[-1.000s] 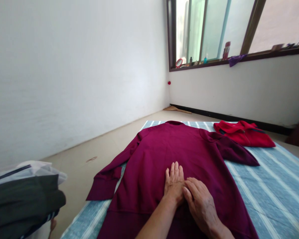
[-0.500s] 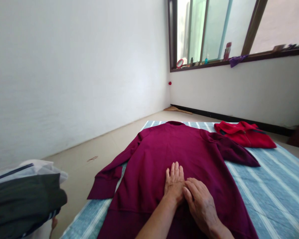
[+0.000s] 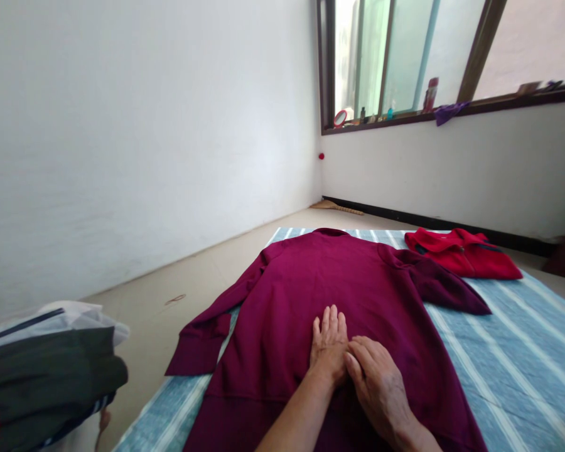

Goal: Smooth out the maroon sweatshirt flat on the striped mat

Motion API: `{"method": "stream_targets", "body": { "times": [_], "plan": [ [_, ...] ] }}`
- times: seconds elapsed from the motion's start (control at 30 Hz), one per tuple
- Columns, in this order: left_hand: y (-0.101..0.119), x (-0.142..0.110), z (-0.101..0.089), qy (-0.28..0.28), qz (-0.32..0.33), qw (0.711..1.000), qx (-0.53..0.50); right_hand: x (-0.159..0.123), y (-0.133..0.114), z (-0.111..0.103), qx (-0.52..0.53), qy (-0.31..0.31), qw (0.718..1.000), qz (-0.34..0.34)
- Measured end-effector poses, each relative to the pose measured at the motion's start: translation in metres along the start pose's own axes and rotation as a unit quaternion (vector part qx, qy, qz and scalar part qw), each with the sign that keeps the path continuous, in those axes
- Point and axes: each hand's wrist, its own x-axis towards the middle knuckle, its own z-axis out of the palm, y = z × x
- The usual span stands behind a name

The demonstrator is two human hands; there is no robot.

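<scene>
A maroon long-sleeved top point(image 3: 306, 282) lies spread out, its collar at the far end and its sleeves out to both sides. My left hand point(image 3: 329, 342) presses flat on the middle of it, fingers stretched forward and empty. Close beside it, my right hand point(image 3: 379, 383) has its fingers bent and held together, the fingertips touching the edge of my left wrist. I see nothing held in the right hand; its palm is hidden. The left sleeve's cuff point(image 3: 195, 351) hangs over toward the edge of the striped sheet point(image 3: 499, 351), and the right sleeve point(image 3: 452, 292) is bent outward.
A folded red garment point(image 3: 466, 254) lies at the far right of the sheet. At the lower left is a pile with dark green clothing point(image 3: 51, 370) and white clothing point(image 3: 85, 317). Small items, including a red-rimmed mirror point(image 3: 339, 118), stand on the windowsill. White walls meet behind.
Almost nothing differs. Both hands stay in place on the maroon top, and the view has shifted very slightly.
</scene>
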Motion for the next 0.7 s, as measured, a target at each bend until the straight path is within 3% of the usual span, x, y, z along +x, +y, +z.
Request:
{"method": "stream_targets", "body": {
  "times": [0.3, 0.7],
  "plan": [
    [0.003, -0.005, -0.018, -0.032, -0.007, 0.999, -0.018, 0.002, -0.002, -0.003, 0.014, -0.008, 1.0, -0.001],
    [0.0, -0.002, -0.008, -0.012, 0.0, 1.0, 0.003, 0.003, -0.004, -0.003, 0.023, -0.026, 0.999, 0.011]
  ]
}}
